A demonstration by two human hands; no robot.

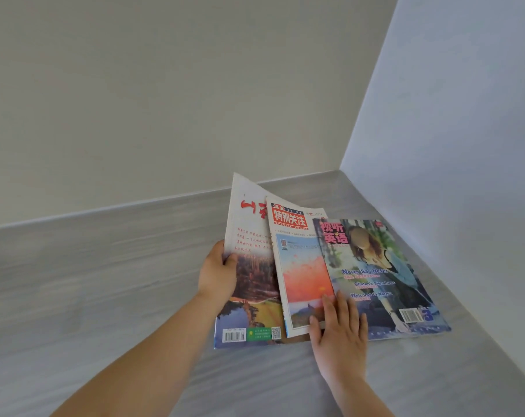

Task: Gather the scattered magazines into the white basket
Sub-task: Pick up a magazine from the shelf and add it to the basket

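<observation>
Three magazines lie fanned out and overlapping on the grey floor in a corner. My left hand (pixel 217 273) grips the left edge of the landscape-cover magazine (pixel 249 284) and tilts that edge up off the floor. A magazine with a red title box and a sunset picture (pixel 300 266) lies over it in the middle. A third magazine with English cover lines and a woman on the cover (pixel 384 281) lies on top at the right. My right hand (pixel 338 329) rests flat, fingers straight, on the lower edges of the middle and right magazines. No white basket is in view.
A pale wall (pixel 165 100) stands behind the magazines and a white wall (pixel 451 130) closes the corner on the right. Grey wood-grain floor (pixel 89 296) stretches to the left and toward me.
</observation>
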